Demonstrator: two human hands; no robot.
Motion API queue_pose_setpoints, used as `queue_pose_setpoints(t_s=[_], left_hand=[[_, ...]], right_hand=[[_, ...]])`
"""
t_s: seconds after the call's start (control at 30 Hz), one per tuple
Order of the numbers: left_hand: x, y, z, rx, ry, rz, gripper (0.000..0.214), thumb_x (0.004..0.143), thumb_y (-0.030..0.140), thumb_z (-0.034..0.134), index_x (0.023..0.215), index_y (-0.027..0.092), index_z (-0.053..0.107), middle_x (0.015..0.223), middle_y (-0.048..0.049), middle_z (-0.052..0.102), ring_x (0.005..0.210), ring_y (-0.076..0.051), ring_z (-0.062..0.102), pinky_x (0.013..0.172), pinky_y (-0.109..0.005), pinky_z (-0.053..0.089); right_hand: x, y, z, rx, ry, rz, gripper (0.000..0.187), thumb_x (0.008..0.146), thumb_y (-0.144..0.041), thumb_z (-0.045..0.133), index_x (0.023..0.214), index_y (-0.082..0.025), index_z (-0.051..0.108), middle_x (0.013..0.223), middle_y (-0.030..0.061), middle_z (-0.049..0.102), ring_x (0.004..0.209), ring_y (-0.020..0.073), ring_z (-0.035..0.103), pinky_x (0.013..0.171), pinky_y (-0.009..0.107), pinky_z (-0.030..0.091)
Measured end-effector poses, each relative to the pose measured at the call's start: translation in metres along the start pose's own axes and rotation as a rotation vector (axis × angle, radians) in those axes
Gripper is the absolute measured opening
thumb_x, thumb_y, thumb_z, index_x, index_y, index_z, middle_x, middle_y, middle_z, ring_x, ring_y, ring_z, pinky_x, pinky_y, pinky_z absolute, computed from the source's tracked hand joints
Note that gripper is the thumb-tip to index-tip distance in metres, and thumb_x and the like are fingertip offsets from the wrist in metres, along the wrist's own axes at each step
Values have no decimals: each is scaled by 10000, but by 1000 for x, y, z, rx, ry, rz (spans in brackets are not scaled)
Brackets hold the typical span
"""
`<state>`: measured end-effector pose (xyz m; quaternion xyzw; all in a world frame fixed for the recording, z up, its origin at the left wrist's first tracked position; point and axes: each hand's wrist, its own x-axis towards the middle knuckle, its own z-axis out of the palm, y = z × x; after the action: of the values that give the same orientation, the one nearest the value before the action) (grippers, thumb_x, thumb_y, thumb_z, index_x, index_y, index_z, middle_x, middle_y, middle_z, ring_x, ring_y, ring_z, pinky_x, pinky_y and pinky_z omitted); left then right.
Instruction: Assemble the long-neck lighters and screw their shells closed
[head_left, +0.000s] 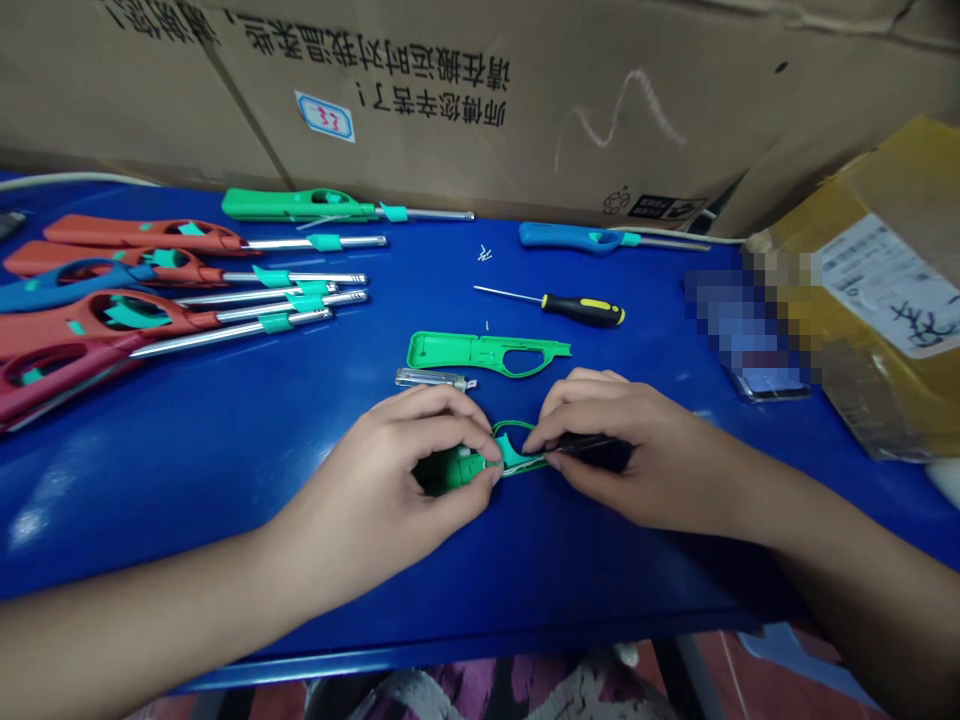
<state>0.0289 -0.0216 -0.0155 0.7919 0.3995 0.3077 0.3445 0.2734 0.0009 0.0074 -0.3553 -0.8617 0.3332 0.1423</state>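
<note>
My left hand (409,470) is closed around the rear of a green lighter body (457,468) lying on the blue table (225,440). My right hand (622,450) pinches a dark thin tool (592,445) whose tip meets the lighter's teal trigger (517,455). Just beyond my hands lie a separate green half shell (487,352) and a small clear metal-tipped tube (433,379).
A black and yellow screwdriver (570,307) lies behind the shell. Several red, blue and green long-nosed lighters (187,290) are stacked at the left, one blue lighter (592,238) at the back. Cardboard boxes (525,90) wall the rear; a yellow parcel (885,290) and a phone sit at the right.
</note>
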Motion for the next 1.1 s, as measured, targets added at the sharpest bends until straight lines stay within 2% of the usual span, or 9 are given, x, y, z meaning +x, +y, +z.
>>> queue_pose_setpoints(t_s=[0.5, 0.63, 0.73, 0.9, 1.1], left_hand=[[2, 0, 1, 8, 11, 0, 168, 829, 71, 667, 899, 206, 740, 968, 10, 702, 894, -121, 657, 855, -261, 498], [1, 4, -2, 2, -13, -22, 169, 834, 90, 625, 923, 199, 718, 967, 7, 703, 908, -130, 661, 849, -262, 508], [0, 6, -9, 19, -64, -47, 250, 812, 80, 603, 998, 222, 689, 1017, 20, 704, 948, -137, 662, 849, -260, 515], [-2, 6, -19, 87, -131, -63, 344, 799, 128, 663, 1109, 275, 635, 1099, 49, 695, 1023, -143, 651, 870, -254, 510], [-6, 1, -16, 121, -142, -46, 324, 867, 153, 677, 1146, 309, 618, 1099, 74, 704, 1002, -119, 663, 852, -230, 503]], right_hand=[[-1, -2, 5, -14, 7, 28, 233, 917, -78, 569, 1049, -229, 687, 1029, 3, 683, 1021, 163, 602, 911, 355, 411], [0, -7, 7, 10, 91, -8, 200, 899, -97, 602, 1040, -208, 691, 988, 18, 660, 982, 168, 591, 888, 348, 422], [2, -10, 12, -26, 151, -25, 118, 909, -203, 661, 1021, -213, 698, 972, 18, 651, 949, 177, 579, 859, 354, 413], [4, -7, 17, -141, 96, -39, 167, 932, -268, 673, 1095, -235, 681, 1008, 6, 670, 981, 185, 584, 876, 372, 376], [6, -6, 18, -131, 94, -19, 157, 923, -188, 649, 1068, -245, 666, 996, -14, 691, 979, 179, 584, 862, 362, 379]])
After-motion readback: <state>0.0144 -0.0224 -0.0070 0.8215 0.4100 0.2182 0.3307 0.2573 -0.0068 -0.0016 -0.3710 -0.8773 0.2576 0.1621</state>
